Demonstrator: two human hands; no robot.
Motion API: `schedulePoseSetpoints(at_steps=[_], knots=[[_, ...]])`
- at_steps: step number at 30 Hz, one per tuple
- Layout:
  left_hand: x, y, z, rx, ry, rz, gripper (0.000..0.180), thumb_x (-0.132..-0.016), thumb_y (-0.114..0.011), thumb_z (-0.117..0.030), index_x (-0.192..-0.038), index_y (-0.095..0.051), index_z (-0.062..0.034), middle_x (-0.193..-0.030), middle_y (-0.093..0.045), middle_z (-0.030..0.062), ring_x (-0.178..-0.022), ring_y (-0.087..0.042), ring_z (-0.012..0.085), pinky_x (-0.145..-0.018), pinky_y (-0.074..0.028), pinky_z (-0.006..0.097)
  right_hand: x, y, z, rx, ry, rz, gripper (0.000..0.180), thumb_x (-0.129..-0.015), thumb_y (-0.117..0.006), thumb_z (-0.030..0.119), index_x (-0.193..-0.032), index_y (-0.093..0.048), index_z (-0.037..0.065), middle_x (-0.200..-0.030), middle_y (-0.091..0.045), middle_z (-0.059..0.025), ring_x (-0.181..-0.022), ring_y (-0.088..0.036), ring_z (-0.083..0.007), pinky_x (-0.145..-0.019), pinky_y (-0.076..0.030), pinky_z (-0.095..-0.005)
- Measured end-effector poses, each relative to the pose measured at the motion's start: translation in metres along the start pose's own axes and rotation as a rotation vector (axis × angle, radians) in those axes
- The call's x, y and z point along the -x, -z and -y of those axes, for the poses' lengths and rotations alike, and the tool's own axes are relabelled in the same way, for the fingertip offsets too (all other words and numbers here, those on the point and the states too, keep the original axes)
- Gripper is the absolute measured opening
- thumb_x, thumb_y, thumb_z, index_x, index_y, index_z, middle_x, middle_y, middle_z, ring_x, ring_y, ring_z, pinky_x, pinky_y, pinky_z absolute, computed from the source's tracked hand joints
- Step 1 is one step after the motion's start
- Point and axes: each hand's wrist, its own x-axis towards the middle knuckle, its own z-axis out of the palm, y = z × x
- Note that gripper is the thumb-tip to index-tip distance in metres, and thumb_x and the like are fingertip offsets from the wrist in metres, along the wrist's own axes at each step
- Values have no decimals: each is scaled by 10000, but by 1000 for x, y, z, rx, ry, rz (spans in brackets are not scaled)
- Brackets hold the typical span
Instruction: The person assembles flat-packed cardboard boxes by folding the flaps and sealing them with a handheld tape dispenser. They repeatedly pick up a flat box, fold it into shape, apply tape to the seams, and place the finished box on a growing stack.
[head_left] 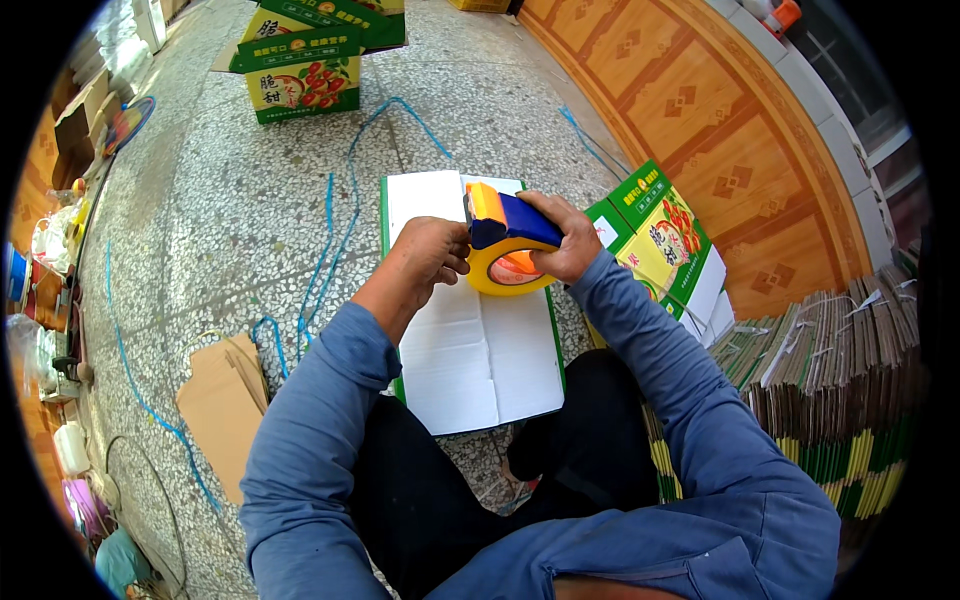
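Observation:
My right hand (568, 238) grips a blue and orange tape dispenser (520, 222) loaded with a wide yellow roll of tape. Close by on its left, my left hand (432, 250) has its fingers curled in at the dispenser's front end; whether they pinch the tape's end is too small to make out. Beneath both hands lies a cardboard box (480, 370), its white flaps folded together along a middle seam and green edges showing at its sides. It rests between my knees.
Green and yellow printed boxes stand at the far left (305, 80) and at the right (665, 235). Bundled flat cartons (830, 370) are stacked at the lower right. Brown cardboard sheets (222, 400) and blue straps (352, 190) lie on the speckled floor. Wooden panels line the right.

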Motion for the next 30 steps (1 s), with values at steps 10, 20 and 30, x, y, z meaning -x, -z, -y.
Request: schedulePoseSetpoints(at_steps=[10, 20, 30], knots=[[-5, 2, 16, 4, -113, 1, 80, -803, -599, -75, -770, -564, -11, -689, -580, 80, -587, -556, 145, -482, -405, 233, 2, -4, -4, -33, -13, -10, 686, -608, -679, 38, -1280, -565, 114, -923, -581, -123, -819, -617, -271, -756, -502, -335], [-9, -7, 12, -99, -308, -175, 52, -764, -576, -14, -721, -547, -21, -620, -591, 94, -513, -593, 165, -425, -405, 252, 2, -3, 0, 60, 79, -39, 671, -611, -672, 31, -1270, -568, 106, -891, -567, -138, -793, -605, -291, -739, -499, -351], [5, 7, 5, 85, -343, -143, 182, -696, -634, 26, -665, -473, -54, -572, -547, 74, -444, -523, 144, -396, -390, 253, -3, 8, 13, 121, 186, 85, 696, -654, -789, 150, -1305, -548, 115, -893, -563, -140, -789, -596, -298, -726, -503, -354]])
